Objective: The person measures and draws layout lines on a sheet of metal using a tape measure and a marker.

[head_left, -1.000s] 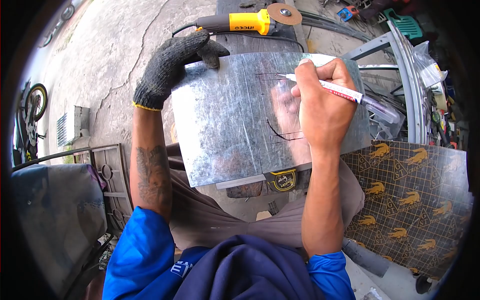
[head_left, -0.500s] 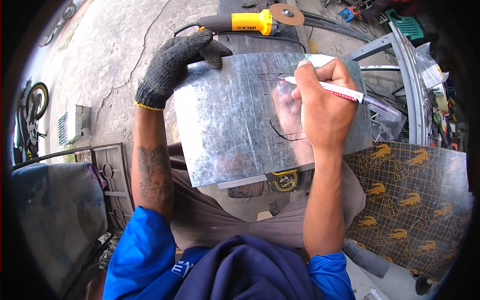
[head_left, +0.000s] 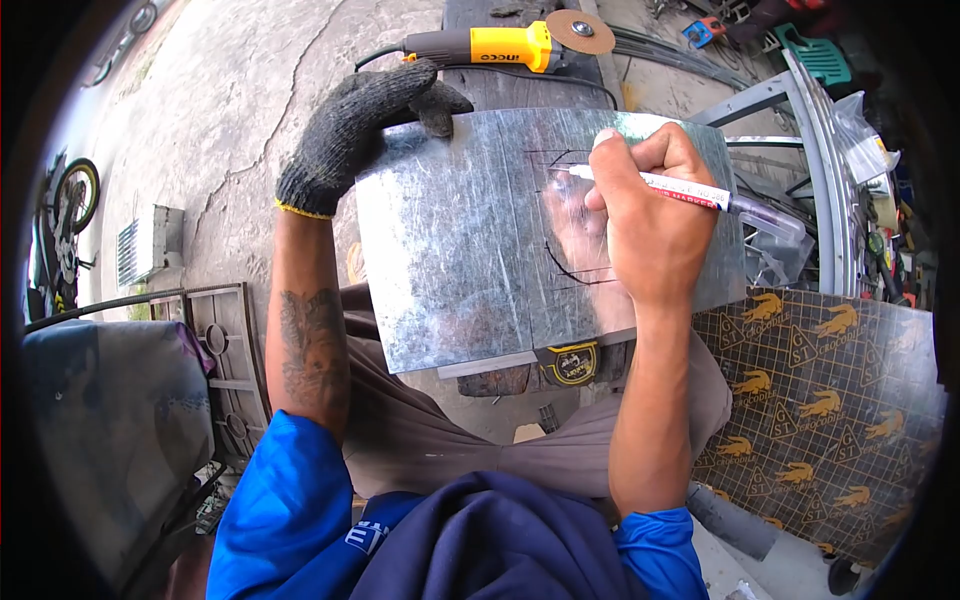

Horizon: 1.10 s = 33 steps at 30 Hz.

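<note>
The gloved left hand [head_left: 365,125] lay at the sheet's ten o'clock corner, fingers bent over the far edge and touching it; whether they pinched the metal could not be told. The bare right hand [head_left: 660,215], toward two o'clock from the sheet's middle, was closed round a white marker [head_left: 690,188], thumb and fingers pressed together on the barrel, with a translucent cap [head_left: 768,222] on its tail, pointing to four o'clock. The writing tip pointed to nine o'clock, at or just above the surface. The metal sheet [head_left: 450,240] lay in front of the person, slightly skewed, over a dark bench [head_left: 530,92]. It was silvery, scuffed and streaked, reflecting the right hand, with thin straight lines, a short dark arc near the tip and a bolder curve [head_left: 570,274] toward six o'clock. At twelve o'clock, beyond the sheet, lay a yellow grinder [head_left: 505,46]; at six, by the near edge, a tape measure [head_left: 570,364].
</note>
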Motion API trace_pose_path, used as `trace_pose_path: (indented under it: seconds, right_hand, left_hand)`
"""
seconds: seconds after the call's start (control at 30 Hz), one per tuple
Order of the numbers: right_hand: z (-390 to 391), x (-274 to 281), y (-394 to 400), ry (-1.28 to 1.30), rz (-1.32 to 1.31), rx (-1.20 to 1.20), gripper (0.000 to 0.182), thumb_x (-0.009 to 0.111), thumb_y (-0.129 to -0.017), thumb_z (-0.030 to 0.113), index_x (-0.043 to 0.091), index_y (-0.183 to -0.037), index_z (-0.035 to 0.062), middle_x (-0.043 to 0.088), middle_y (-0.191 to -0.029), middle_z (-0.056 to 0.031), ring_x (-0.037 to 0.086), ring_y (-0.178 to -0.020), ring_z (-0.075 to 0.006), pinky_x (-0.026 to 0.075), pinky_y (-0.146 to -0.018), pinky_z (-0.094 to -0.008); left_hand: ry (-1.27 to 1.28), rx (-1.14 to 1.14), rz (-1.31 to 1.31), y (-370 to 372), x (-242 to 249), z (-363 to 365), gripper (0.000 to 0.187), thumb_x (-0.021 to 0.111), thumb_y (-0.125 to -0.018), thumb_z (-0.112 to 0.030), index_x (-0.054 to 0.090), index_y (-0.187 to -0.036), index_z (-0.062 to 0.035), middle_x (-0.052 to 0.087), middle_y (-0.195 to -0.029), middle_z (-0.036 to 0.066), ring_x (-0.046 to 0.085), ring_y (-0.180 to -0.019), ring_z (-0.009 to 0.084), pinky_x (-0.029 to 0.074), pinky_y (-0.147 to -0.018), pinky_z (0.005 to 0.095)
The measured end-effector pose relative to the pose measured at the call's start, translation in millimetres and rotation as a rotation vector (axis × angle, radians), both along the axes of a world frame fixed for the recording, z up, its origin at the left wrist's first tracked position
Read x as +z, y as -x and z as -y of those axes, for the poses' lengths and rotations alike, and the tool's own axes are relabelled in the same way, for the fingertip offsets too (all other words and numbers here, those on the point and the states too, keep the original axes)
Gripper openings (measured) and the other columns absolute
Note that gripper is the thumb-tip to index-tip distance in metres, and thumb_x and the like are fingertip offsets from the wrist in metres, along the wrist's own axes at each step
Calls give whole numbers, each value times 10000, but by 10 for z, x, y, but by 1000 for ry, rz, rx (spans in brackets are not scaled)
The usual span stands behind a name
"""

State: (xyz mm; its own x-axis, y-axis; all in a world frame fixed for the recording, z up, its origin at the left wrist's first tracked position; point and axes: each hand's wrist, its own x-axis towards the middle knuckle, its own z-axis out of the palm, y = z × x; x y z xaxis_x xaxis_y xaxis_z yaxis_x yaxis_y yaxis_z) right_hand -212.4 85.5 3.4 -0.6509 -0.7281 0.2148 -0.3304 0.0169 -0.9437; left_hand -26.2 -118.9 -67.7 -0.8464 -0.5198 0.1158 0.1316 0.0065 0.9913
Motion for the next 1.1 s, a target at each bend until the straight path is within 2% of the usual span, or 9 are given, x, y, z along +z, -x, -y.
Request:
trace_pose_path:
  seconds: [0.13,0.37,0.47,0.63,0.73,0.87,1.0,1.07,1.1]
  right_hand:
    - [8,-3,-8,15,34,-31,299,742,-898,88,533,-691,31,600,-599,-4,558,-557,-35,436,-493,-239]
    - [-4,-13,-7,11,-12,-2,306,741,-899,85,527,-686,32,589,-600,7,533,-551,-24,421,-488,-237]
    - [1,-48,8,44,19,7,314,744,-898,92,523,-681,35,579,-594,13,526,-548,-22,415,-485,-237]
    - [-11,-25,-16,14,5,13,317,745,-896,86,519,-679,39,560,-591,22,512,-553,-17,403,-482,-236]
    - [-15,-64,15,28,-4,33,323,749,-893,86,515,-677,41,546,-591,29,485,-558,-12,390,-480,-240]
    - [-18,-48,7,46,50,59,330,750,-898,86,510,-676,42,527,-590,37,442,-567,-6,368,-480,-240]
    - [-24,-47,31,0,-28,80,328,743,-907,79,512,-678,46,545,-592,31,477,-557,-6,379,-471,-231]
    - [-19,-6,-3,37,71,79,327,739,-910,74,512,-676,51,568,-594,22,532,-539,-17,408,-460,-232]
    - [-30,4,1,37,71,78,327,739,-910,74,512,-676,51,568,-594,22,532,-539,-17,408,-460,-232]
  left_hand:
    - [86,4,28,2,20,5,516,490,-1080,-377,693,-954,80,720,-1065,186,704,-954,280,548,-941,408]
    - [2,10,-18,8,-16,-9,520,498,-1075,-385,700,-950,77,725,-1054,183,705,-944,275,549,-936,405]
    - [-50,7,-47,8,-19,1,423,532,-1070,-319,750,-1008,39,769,-987,148,730,-948,215,548,-979,338]
    - [159,23,-67,13,-34,12,384,515,-1081,-267,749,-1040,35,773,-977,131,731,-936,200,548,-983,333]
    - [-34,51,-54,17,-42,-19,398,517,-1082,-280,755,-1029,35,772,-953,128,728,-935,196,546,-983,328]
    - [25,6,-46,15,-4,-8,413,518,-1083,-293,765,-1012,30,772,-951,125,725,-937,189,544,-984,325]
    - [-7,43,-31,16,15,-33,436,523,-1081,-317,765,-980,31,769,-948,129,723,-936,190,543,-979,326]
    - [-23,41,-19,15,17,-28,437,526,-1079,-322,763,-980,32,768,-952,132,723,-935,193,543,-978,329]
    - [-11,30,-8,13,14,-19,481,513,-1079,-358,735,-990,59,748,-1003,154,717,-936,226,550,-952,367]
